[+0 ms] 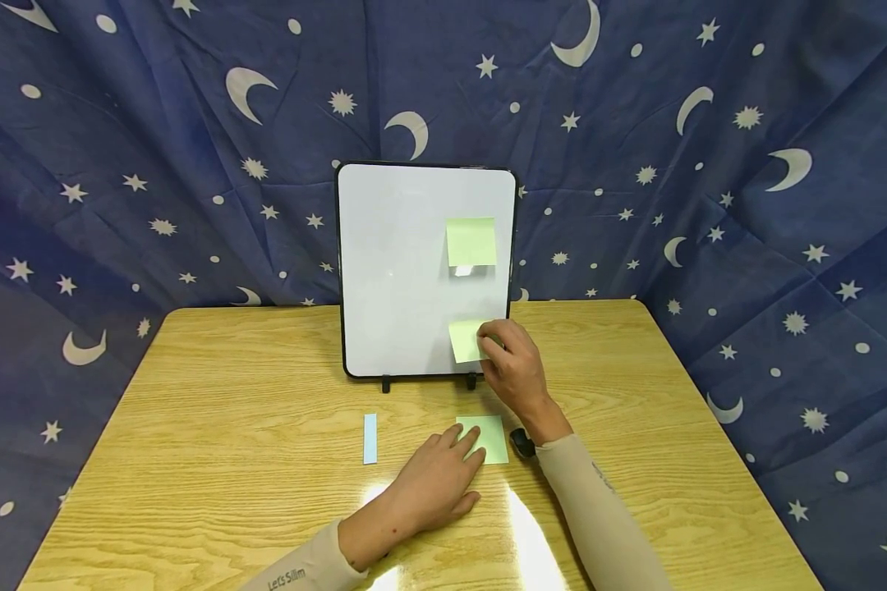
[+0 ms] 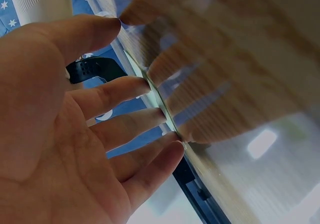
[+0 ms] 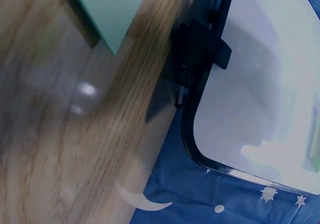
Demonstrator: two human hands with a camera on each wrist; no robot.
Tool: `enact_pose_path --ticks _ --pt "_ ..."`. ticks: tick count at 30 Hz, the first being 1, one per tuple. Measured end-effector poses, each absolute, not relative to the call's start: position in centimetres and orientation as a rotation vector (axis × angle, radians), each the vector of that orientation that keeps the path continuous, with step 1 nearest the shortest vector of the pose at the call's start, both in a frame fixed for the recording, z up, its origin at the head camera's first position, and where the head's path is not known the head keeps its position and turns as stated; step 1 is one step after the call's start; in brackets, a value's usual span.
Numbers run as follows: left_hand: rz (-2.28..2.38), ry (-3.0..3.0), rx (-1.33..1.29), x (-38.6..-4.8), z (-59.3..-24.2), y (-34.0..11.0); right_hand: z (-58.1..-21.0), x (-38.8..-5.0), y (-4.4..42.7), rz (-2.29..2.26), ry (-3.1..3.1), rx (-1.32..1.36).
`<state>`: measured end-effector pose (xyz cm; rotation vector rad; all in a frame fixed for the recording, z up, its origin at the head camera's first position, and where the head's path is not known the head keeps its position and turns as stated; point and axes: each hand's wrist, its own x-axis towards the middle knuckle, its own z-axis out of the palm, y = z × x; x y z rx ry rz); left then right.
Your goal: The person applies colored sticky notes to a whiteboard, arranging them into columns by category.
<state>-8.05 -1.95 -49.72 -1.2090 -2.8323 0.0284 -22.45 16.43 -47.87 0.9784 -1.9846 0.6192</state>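
My right hand, fingers curled, pinches the right edge of a pale green sticky note at the lower right of the whiteboard. The fingers cover part of that note; whether it touches the board cannot be told. My left hand rests with spread fingers on a green sticky note pad on the table. In the left wrist view, the left hand has its fingertips along the pad's thin edge. Another green sticky note is stuck higher on the board. The right hand is out of sight in the right wrist view.
A narrow light blue strip lies on the wooden table, left of the pad. Small black feet hold the board upright. Behind it hangs a dark blue curtain with moons and stars.
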Motion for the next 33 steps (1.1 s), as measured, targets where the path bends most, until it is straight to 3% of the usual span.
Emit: enact_pose_path --ticks 33 --pt "0.009 -2.845 -1.216 -8.0 -49.5 -2.0 -47.9 -24.7 15.0 0.665 -1.926 0.871"
